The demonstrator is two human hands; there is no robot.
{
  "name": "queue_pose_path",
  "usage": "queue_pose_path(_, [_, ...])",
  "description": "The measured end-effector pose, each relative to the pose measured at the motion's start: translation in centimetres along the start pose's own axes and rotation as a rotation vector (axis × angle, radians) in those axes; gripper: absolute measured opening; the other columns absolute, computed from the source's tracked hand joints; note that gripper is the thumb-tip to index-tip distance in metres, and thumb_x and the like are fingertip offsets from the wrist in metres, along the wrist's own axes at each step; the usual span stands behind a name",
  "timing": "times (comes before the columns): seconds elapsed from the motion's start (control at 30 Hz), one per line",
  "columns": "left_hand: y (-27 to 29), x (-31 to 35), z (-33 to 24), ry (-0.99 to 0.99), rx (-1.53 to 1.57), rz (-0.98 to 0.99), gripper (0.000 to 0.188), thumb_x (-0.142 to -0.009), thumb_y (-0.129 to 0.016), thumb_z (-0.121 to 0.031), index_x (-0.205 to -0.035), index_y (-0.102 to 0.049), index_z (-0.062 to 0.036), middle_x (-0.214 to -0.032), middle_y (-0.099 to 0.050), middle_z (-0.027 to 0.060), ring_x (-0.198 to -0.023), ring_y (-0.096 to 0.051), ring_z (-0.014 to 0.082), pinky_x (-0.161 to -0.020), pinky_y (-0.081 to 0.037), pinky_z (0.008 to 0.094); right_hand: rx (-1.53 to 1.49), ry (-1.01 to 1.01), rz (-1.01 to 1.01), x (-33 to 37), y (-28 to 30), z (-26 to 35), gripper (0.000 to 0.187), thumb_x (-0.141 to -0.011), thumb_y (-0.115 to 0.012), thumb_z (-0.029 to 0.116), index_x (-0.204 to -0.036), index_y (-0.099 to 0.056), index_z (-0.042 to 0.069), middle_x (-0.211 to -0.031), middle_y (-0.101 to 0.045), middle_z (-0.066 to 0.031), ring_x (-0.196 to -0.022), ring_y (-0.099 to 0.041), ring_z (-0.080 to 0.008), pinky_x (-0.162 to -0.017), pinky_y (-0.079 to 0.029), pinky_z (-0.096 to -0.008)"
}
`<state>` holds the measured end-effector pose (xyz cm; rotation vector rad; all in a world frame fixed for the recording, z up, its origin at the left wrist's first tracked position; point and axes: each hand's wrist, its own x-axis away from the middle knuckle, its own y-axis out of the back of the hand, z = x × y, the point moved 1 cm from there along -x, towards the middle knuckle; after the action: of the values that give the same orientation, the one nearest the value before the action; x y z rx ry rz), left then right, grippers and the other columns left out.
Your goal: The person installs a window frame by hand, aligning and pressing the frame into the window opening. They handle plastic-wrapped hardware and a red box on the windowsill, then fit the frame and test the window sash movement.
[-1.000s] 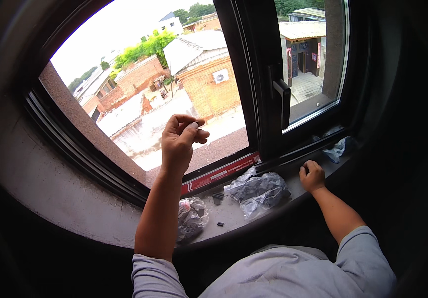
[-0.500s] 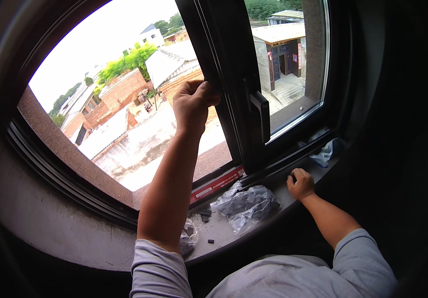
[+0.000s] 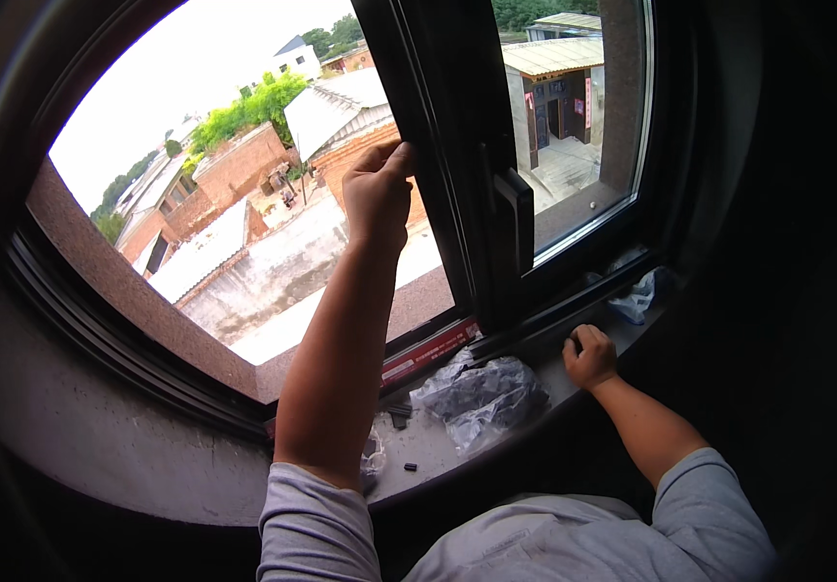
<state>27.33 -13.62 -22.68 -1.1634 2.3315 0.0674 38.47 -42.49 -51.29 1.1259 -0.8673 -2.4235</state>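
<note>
**Two bare hands at a dark-framed window, one raised to the frame, one low over the sill**

Head view. From beside the person, one sees the left hand (image 3: 377, 199) raised in front of the left window opening, its fingertips at the near edge of the dark central post (image 3: 459, 184). Thumb and forefinger are drawn together there; whether anything is pinched between them cannot be told. The post, the part being worked at, stands between the left opening and the right pane, with a black handle (image 3: 521, 221) on its right side.

The right hand (image 3: 593, 359) is low at the sill (image 3: 426, 444), fingers loosely curled toward the thumb; what it may enclose cannot be made out. To its left lies a large crumpled clear bag (image 3: 486, 396) of dark contents; beyond it, toward the corner, is a smaller pale-blue bag (image 3: 640, 299).

Left of the large bag are a few short dark strips (image 3: 399, 417) and, nearer the sill's front edge, a single small black piece (image 3: 410, 468). Another clear bag (image 3: 373, 456) is mostly hidden by the left forearm. A red printed strip (image 3: 428, 356) runs along the bottom of the frame.
</note>
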Motion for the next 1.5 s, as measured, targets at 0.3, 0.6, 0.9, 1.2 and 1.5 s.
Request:
queue_pose_path(0.3, [-1.4, -0.1, 0.8, -0.08, -0.053, -0.103, 0.022, -0.093, -0.066, -0.015, -0.097, -0.071, 0.0052, -0.081, -0.07, 0.005, -0.07, -0.062, 0.0104, -0.068, -0.048, 0.0245, 0.028, 0.004, 0.016, -0.1, -0.3, 0.0, 0.01, -0.08, -0.066, 0.014, -0.08, -0.06, 0.005, -0.082, -0.065, -0.0152, -0.079, -0.064, -0.0399, -0.072, -0.052, -0.0486])
queue_pose_path(0.6, [-1.1, 0.4, 0.6, -0.122, -0.148, -0.067, 0.027, -0.098, -0.066, -0.022, -0.098, -0.071, 0.0043, -0.081, -0.072, 0.0062, -0.07, -0.062, 0.0082, -0.066, -0.047, 0.0224, 0.021, -0.033, 0.027, -0.1, -0.1, 0.2, 0.009, -0.081, -0.066, 0.013, -0.081, -0.061, 0.005, -0.084, -0.065, -0.015, -0.082, -0.064, -0.0389, -0.074, -0.052, -0.0485])
queue_pose_path(0.9, [-1.2, -0.3, 1.9, -0.213, -0.228, -0.121, 0.024, -0.098, -0.064, -0.021, -0.087, -0.067, 0.0001, -0.071, -0.069, 0.0053, -0.064, -0.062, 0.01, -0.063, -0.049, 0.0265, 0.019, -0.015, 0.034, 0.0, -0.3, -0.1, 0.011, -0.081, -0.066, 0.012, -0.081, -0.059, 0.004, -0.084, -0.064, -0.0158, -0.082, -0.064, -0.0394, -0.074, -0.051, -0.0483])
queue_pose_path(1.2, [-1.7, -0.8, 3.4, -0.295, -0.15, -0.172, 0.023, -0.099, -0.064, -0.02, -0.085, -0.062, -0.0019, -0.068, -0.065, 0.0037, -0.061, -0.057, 0.0094, -0.06, -0.046, 0.0277, 0.029, -0.004, 0.03, 0.0, -0.3, -0.1, 0.011, -0.081, -0.066, 0.012, -0.082, -0.059, 0.004, -0.085, -0.064, -0.0168, -0.083, -0.063, -0.0407, -0.074, -0.051, -0.0495])
queue_pose_path(1.5, [-1.7, -0.8, 3.9, -0.357, -0.191, -0.206, 0.024, -0.099, -0.064, -0.022, -0.084, -0.061, -0.0032, -0.066, -0.062, 0.0022, -0.059, -0.053, 0.0087, -0.058, -0.045, 0.0278, 0.029, 0.005, 0.032, -0.1, -0.3, -0.1, 0.01, -0.082, -0.066, 0.012, -0.082, -0.059, 0.004, -0.085, -0.065, -0.0166, -0.083, -0.063, -0.041, -0.074, -0.051, -0.0495])
